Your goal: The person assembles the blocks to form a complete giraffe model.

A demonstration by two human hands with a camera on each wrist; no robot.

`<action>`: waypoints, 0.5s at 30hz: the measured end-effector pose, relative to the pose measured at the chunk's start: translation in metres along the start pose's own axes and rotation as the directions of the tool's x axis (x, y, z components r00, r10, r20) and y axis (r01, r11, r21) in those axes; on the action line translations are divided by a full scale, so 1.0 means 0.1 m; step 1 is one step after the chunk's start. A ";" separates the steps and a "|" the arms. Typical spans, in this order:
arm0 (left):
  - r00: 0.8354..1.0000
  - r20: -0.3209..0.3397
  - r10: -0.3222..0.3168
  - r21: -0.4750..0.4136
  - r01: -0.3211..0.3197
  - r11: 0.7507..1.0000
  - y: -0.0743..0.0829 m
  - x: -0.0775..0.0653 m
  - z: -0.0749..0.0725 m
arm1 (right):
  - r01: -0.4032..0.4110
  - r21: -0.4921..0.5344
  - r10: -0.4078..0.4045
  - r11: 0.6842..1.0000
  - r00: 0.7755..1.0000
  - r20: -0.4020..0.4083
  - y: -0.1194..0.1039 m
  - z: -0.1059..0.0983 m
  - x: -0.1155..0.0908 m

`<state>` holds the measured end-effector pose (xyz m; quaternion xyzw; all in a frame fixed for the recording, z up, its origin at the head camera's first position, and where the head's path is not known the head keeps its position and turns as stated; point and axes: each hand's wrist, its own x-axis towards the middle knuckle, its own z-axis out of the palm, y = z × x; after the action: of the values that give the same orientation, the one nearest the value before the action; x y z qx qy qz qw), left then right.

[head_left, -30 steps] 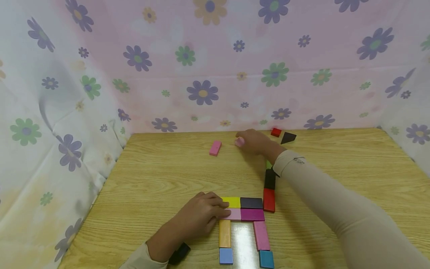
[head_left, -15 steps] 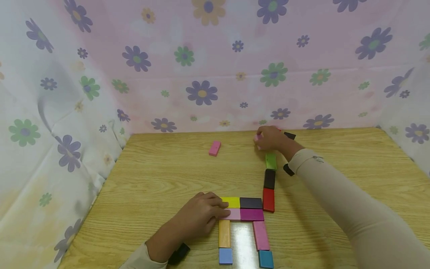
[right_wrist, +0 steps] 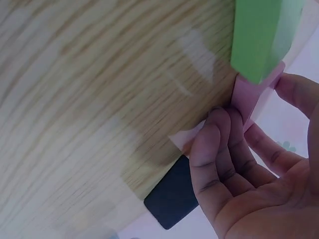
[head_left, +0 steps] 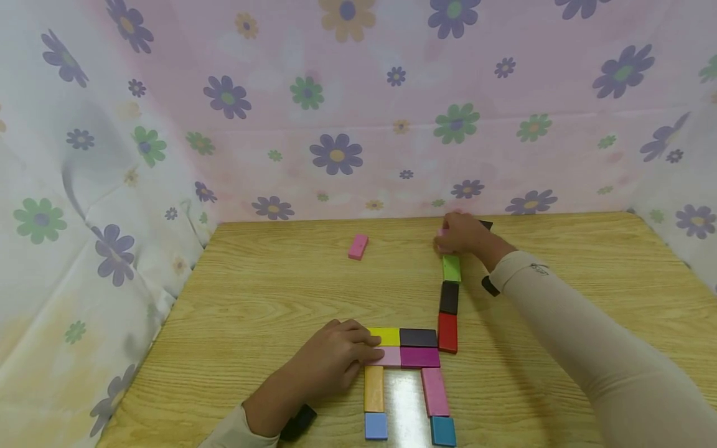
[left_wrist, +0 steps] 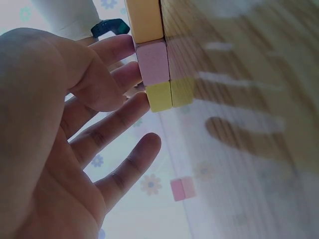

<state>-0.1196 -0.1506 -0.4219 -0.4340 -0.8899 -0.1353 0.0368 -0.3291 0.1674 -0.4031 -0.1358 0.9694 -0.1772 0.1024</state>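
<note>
My right hand (head_left: 467, 235) pinches a pink block (right_wrist: 250, 97) at the far end of a green block (head_left: 451, 268). In the right wrist view that pink block sits right against the green block's end, thumb on one side and fingers on the other. Beyond the green block, a black block (head_left: 449, 297) and a red block (head_left: 447, 332) continue the column toward me. My left hand (head_left: 333, 354) lies with extended fingers, their tips touching a yellow block (head_left: 388, 336) and a light pink block (head_left: 390, 356). Beside these lie a dark grey block (head_left: 418, 338) and a magenta block (head_left: 420, 357).
Two legs of blocks run toward me: orange (head_left: 374, 389) over light blue (head_left: 376, 427), and pink (head_left: 435, 392) over teal (head_left: 443, 431). A loose pink block (head_left: 358, 247) lies farther back. A black angular block (head_left: 486, 224) shows behind my right hand. Flowered cloth (head_left: 358, 112) surrounds the table.
My right hand has moved rightward with the pink block to the green block's far end, now covering the small red block at the back. The left hand has stayed put.
</note>
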 end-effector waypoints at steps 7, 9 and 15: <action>1.000 -0.009 0.009 0.007 -0.009 1.000 0.00 0.00 0.01 | 0.022 -0.042 -0.022 0.999 1.000 -0.008 0.08 -0.02 -0.02; 1.000 -0.011 0.010 0.010 -0.010 1.000 -0.01 0.00 0.01 | 0.027 -0.033 -0.028 0.999 1.000 -0.011 0.10 -0.02 -0.03; 1.000 -0.003 0.005 0.008 -0.005 1.000 0.00 0.00 0.01 | 0.033 -0.005 -0.033 0.999 0.999 -0.023 0.11 -0.01 -0.08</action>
<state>-0.1193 -0.1504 -0.4225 -0.4358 -0.8894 -0.1324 0.0400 -0.3245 0.1800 -0.4048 -0.1500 0.9685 -0.1781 0.0880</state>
